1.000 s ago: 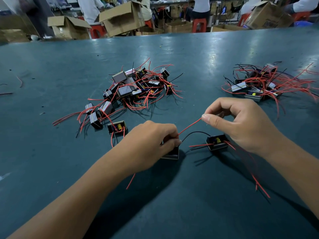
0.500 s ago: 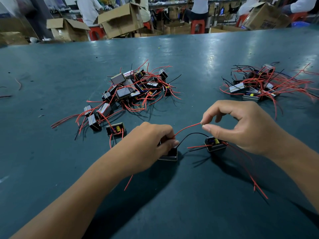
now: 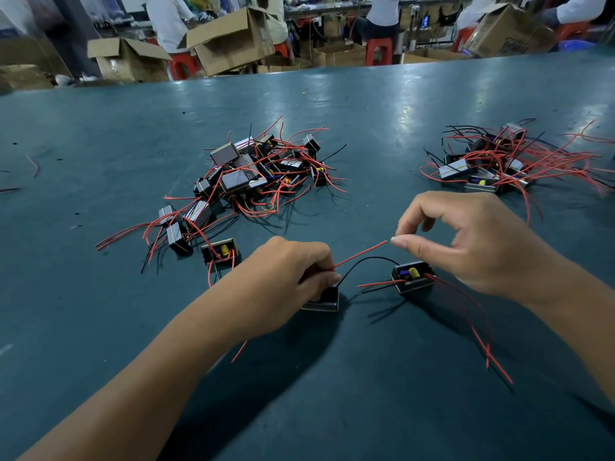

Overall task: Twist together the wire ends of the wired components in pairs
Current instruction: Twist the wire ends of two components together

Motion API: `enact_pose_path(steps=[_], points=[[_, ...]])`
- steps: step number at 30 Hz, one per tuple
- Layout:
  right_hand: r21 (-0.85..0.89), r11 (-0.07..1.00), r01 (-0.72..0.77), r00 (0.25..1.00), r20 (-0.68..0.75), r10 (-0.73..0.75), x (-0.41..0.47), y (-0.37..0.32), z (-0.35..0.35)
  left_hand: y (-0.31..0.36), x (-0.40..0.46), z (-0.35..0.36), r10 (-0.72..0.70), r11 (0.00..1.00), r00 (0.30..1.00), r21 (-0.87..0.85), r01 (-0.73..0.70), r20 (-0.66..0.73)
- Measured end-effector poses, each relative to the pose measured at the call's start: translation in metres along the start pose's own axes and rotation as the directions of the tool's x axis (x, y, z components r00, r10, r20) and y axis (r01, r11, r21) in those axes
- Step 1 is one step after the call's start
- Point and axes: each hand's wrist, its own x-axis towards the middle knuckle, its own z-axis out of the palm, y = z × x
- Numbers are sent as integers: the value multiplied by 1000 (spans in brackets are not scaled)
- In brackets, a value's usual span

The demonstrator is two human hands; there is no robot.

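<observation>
Thin red wire, boxy black component

- Component under the left hand: small black box with a pale lower edge, resting on the table, mostly hidden by fingers.
- Red wire: rises from that box, slanting up to the right, its tip free in the air.
- Black wire: arches between the two near boxes.
- Second component: open black box showing yellow and blue parts, flat on the table; red wires trail from both its sides.
- Middle heap: many boxes, tangled red and black wires.
- Right heap: a smaller tangle of the same kind.
</observation>
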Motion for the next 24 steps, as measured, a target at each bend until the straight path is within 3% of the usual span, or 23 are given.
enact_pose_path(steps=[6, 10, 14, 24], points=[[16, 994, -105, 992, -72, 106, 1, 2, 12, 0, 1, 0, -13, 1000, 1000, -2, 13, 4], [24, 960, -280, 954, 116, 276, -1, 12, 17, -5, 0, -2, -26, 1000, 999, -11, 26, -43], [-45, 958, -282, 922, 262, 284, 0, 14, 23, -8, 0, -4, -41, 999, 998, 2, 41, -39], [123, 982, -140, 989, 64, 133, 0, -6, 15, -12, 1, 0, -38, 997, 998, -68, 34, -52]])
